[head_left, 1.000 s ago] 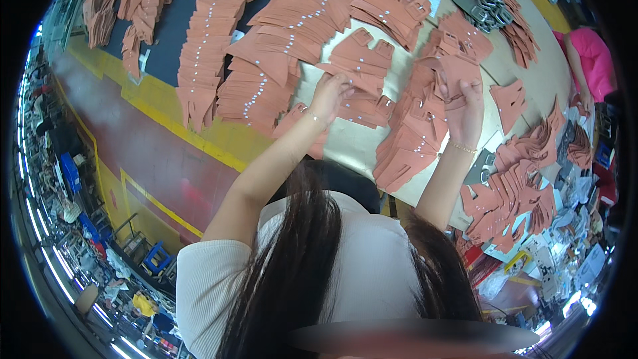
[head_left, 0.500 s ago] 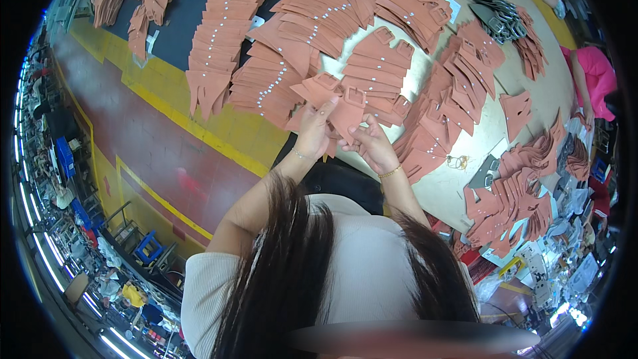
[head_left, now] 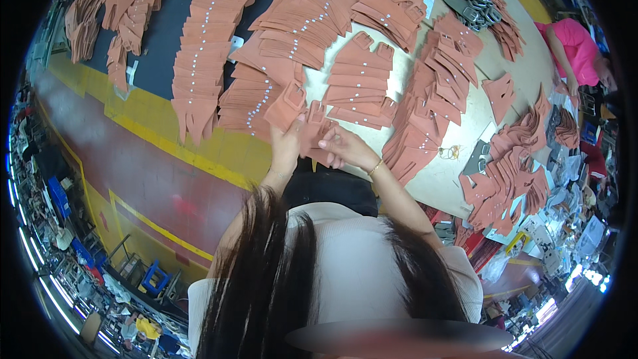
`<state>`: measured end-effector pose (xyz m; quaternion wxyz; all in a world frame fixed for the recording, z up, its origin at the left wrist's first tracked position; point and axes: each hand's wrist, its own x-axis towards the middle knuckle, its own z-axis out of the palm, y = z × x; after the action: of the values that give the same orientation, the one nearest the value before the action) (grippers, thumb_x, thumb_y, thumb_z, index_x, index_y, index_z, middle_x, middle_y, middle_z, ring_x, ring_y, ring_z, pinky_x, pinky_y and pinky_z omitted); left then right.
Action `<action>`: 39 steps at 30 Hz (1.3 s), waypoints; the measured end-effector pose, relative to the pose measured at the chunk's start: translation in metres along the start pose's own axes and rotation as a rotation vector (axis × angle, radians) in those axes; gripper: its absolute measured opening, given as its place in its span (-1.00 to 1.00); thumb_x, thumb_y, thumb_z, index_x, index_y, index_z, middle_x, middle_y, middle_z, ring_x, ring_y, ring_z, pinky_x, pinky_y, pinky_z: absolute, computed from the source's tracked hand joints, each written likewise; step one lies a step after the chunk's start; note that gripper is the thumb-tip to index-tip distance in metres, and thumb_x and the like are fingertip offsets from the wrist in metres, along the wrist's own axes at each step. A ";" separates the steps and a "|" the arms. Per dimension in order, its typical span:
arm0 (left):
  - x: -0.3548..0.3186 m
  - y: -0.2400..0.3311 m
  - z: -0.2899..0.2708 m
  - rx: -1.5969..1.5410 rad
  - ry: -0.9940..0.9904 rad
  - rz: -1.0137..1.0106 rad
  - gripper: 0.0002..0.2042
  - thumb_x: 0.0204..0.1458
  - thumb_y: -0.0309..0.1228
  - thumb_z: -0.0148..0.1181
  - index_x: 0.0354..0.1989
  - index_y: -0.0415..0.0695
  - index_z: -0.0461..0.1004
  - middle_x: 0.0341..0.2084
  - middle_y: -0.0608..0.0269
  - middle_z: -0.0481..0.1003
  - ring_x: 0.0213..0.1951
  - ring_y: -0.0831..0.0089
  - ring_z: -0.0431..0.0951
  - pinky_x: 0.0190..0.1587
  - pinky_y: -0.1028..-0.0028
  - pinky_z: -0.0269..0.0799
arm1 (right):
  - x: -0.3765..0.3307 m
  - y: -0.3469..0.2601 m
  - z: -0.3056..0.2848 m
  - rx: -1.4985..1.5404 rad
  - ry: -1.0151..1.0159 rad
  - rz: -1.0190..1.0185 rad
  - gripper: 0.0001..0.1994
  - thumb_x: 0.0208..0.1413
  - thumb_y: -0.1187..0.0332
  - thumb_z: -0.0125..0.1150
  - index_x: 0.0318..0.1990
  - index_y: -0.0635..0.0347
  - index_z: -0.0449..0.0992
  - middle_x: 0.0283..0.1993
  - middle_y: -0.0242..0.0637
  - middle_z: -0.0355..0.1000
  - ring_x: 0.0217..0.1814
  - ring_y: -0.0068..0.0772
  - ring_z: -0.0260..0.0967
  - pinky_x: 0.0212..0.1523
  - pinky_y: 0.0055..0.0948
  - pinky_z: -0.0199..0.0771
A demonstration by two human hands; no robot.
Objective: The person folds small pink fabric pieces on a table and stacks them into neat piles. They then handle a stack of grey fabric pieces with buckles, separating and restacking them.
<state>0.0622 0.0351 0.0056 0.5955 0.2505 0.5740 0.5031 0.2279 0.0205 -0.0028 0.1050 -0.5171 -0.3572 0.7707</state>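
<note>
"What's in your hands?"

"My left hand pinches flat, salmon-coloured, leather-like pieces with buckle-shaped ends, thumb on top. They're at the near edge of the pale, smooth-topped table, in front of my white ribbed shirt."

"And your right?"

"My right hand has its fingers bent in beside the pieces' right edge; whether they grip, I can't tell."

"What does the table carry?"

"Overlapping salmon rows with small white marks, and a heap of dark straps with silvery metal buckles."

"That crumpled, clear plastic bag?"

"Its contents are too blurred to make out."
</note>
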 end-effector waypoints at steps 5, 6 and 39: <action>0.018 0.008 -0.015 0.331 -0.018 0.136 -0.80 0.02 -0.64 0.02 -0.18 -0.21 0.24 -0.30 0.32 0.30 -0.24 0.54 0.33 -0.12 0.56 0.26 | 0.027 -0.031 -0.046 -0.616 0.303 -0.159 -0.69 0.07 0.14 0.11 -0.24 0.25 0.44 -0.49 -0.15 0.48 -0.40 -0.23 0.47 -0.35 -0.30 0.42; 0.020 0.009 -0.019 0.366 -0.020 0.153 -0.80 0.01 -0.65 0.02 -0.20 -0.20 0.23 -0.32 0.34 0.28 -0.26 0.56 0.31 -0.14 0.57 0.25 | 0.038 -0.038 -0.056 -0.664 0.403 -0.196 -0.70 0.05 0.17 0.10 -0.24 0.25 0.46 -0.46 -0.11 0.48 -0.35 -0.16 0.46 -0.28 -0.25 0.41; 0.088 0.044 0.014 -0.064 -0.003 -0.288 -0.76 0.13 -0.39 -0.01 -0.07 -0.22 0.33 -0.29 0.22 0.46 -0.25 0.51 0.45 -0.24 0.49 0.36 | 0.170 -0.184 -0.144 -1.032 1.235 -0.806 -0.90 -0.12 0.37 0.16 -0.48 0.21 0.45 -0.44 -0.17 0.43 -0.50 -0.16 0.44 -0.48 -0.27 0.46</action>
<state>0.0474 0.1335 0.0094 0.6701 0.1474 0.5868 0.4300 0.2394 0.3078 -0.0344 0.2953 -0.6574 -0.6932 0.0040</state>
